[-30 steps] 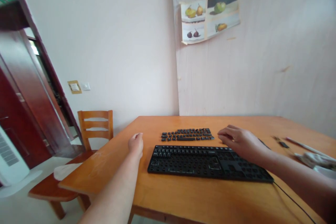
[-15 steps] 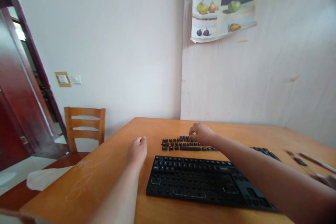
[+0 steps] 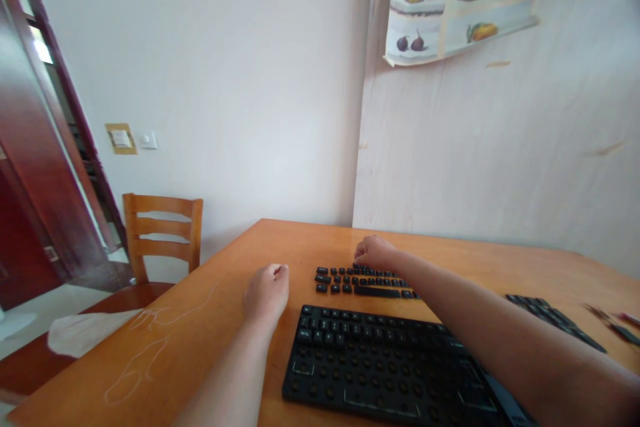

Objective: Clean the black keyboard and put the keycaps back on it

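My right hand (image 3: pixel 374 252) reaches over loose black keycaps (image 3: pixel 377 291) laid out in rows on the table. Its fingers are pinched down at the far left part of the upper row, at a keycap mostly hidden by the fingertips. My left hand (image 3: pixel 267 290) hovers to the left of these rows, its fingers curled closed; whatever may be in them is hidden. Nearer to me lies a black keyboard (image 3: pixel 370 367). Caps remain on its upper rows and a few at the left, while the lower part shows bare switch posts. My right forearm covers its right side.
More black keycaps (image 3: pixel 555 320) lie to the right of my forearm. Thin tools (image 3: pixel 613 323) rest at the table's right edge. A wooden chair (image 3: pixel 163 233) stands left of the table (image 3: pixel 225 267). Fruit pictures (image 3: pixel 460 7) hang on the wall.
The view has shifted, so the wall pictures sit higher and further right. My right hand has moved slightly left along the keycap rows. My left hand stays closed.
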Motion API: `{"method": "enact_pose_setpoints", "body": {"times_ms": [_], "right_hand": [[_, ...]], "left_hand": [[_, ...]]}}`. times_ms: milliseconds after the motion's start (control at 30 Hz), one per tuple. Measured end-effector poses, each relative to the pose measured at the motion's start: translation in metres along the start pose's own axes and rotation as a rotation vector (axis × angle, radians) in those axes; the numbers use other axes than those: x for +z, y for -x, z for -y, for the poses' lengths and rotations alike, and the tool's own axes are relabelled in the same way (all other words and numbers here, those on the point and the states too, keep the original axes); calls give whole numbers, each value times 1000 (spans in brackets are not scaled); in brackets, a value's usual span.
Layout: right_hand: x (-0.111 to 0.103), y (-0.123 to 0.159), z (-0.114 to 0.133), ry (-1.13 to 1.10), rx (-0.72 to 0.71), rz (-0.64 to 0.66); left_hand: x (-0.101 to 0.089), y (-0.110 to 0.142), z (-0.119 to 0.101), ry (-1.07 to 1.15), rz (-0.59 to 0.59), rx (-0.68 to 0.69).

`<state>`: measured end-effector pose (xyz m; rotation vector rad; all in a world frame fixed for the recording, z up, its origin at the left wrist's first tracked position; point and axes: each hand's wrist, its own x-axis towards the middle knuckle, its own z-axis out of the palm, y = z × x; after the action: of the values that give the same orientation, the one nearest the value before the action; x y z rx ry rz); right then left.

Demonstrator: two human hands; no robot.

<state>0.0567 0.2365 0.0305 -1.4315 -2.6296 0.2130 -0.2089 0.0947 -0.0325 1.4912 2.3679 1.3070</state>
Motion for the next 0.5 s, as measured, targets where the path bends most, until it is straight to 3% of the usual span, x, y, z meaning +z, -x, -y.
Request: {"method": "enact_pose_setpoints", "body": {"times_ms": [233,500], "right_hand": [[7,-5,1,-17,49,-5],[5,-7,-4,-40,42,-19]], "left_hand": [[-8,1,-11,-68,104,-102],[-8,3,-12,-112,85,-71]]}}
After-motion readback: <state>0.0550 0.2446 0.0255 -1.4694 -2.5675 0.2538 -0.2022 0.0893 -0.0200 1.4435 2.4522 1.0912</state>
